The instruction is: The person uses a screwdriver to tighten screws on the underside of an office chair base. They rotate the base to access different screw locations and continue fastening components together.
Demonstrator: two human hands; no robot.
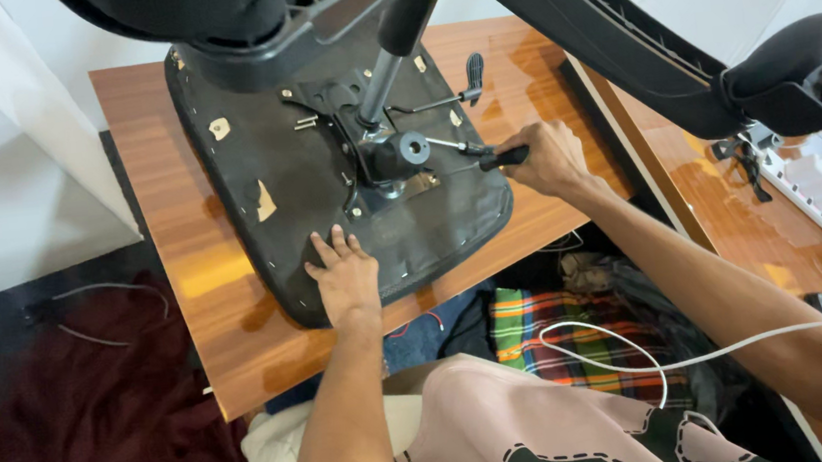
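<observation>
An upturned office chair seat [285, 173] lies on a brown wooden board [184, 273], its black underside facing up. A metal mechanism plate [373, 149] with a grey gas cylinder [378, 78] rises from its middle. My left hand [343, 273] presses flat on the seat's near edge, fingers spread. My right hand [549, 155] grips a black-handled screwdriver [484, 159], whose shaft points left at the mechanism plate. The chair's black backrest [601, 12] and an armrest [786, 59] hang over the top of the view.
A second wooden tabletop [731, 220] at the right carries a white power strip [819, 192] with cables and small tools. A white cable [643, 349] crosses my lap over plaid cloth [551, 333]. A dark red rug [87, 413] lies at the lower left.
</observation>
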